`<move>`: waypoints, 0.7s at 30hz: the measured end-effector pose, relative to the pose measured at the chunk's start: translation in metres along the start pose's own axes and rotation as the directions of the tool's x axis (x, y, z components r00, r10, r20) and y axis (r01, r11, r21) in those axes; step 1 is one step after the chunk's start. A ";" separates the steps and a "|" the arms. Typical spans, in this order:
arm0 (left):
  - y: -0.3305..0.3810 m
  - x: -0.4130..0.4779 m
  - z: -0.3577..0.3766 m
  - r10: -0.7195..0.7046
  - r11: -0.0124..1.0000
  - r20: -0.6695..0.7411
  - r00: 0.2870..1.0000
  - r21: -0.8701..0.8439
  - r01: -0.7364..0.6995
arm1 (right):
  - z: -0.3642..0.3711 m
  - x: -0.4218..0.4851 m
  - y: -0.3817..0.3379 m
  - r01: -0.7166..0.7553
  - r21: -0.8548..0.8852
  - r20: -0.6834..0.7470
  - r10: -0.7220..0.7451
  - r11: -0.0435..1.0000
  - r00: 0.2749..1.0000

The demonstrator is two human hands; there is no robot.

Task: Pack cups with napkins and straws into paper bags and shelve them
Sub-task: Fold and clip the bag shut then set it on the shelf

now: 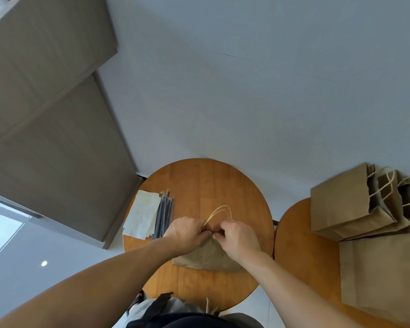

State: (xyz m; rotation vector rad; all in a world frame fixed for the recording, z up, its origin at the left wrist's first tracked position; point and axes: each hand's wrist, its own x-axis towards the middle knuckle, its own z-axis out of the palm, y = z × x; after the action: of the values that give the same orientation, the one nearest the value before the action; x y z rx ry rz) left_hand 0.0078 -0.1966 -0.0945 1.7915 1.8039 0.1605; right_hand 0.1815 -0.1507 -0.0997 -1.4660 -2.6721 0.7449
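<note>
The person stood over a small round wooden desk [199,178] with both forearms stretched out above it. The left hand [187,234] and the right hand [238,240] met almost knuckle to knuckle, fingers curled, each pinching the top edge of a brown paper bag [206,256]. The bag lay on the desk under and just behind the two hands, its body spreading back toward the person's wrists. Its pale twisted-paper handles [219,211] looped out just beyond the fingertips, on the side away from the person.

Beyond the left hand and further left lay a bundle of dark wrapped straws [163,216], its near end close to that hand's knuckles. Touching the straws on their outer side was a stack of white napkins [142,215], hanging slightly over the desk's edge.

Well off to the right of the right hand stood a second round desk [303,245], set just beside the first. On it were more brown bags: a cluster of opened bags [341,204] with their rope handles showing at the far end, and one larger bag [379,275] nearer the person. Whether anything was inside them could not be told.
</note>
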 end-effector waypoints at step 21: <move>-0.038 -0.038 0.001 -0.369 0.888 0.027 0.929 -0.283 0.361 | 0.019 -0.043 0.069 -0.191 0.450 -0.049 0.238 0.873 0.970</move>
State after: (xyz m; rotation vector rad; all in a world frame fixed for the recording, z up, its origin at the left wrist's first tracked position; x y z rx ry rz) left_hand -0.0283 -0.2361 -0.1017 1.2330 1.9884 0.2795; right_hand 0.2560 -0.1616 -0.1348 -1.6245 -2.0890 1.1614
